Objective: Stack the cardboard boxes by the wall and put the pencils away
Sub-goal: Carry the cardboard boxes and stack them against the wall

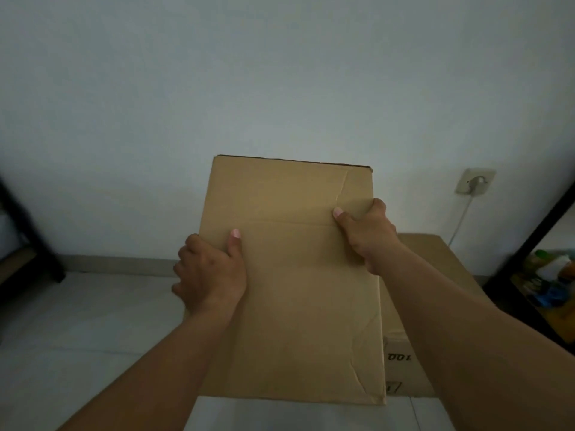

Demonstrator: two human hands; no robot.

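Between the fingers [235, 242] — cardboard box [295, 284]

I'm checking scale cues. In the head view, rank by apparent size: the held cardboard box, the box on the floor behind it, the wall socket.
1. held cardboard box, nearest the camera
2. floor box, mostly hidden, true size unsure
3. wall socket

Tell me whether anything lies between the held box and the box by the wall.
Nothing visible. Left hand and right hand grip the box; the floor box's visible top is bare, the rest hidden.
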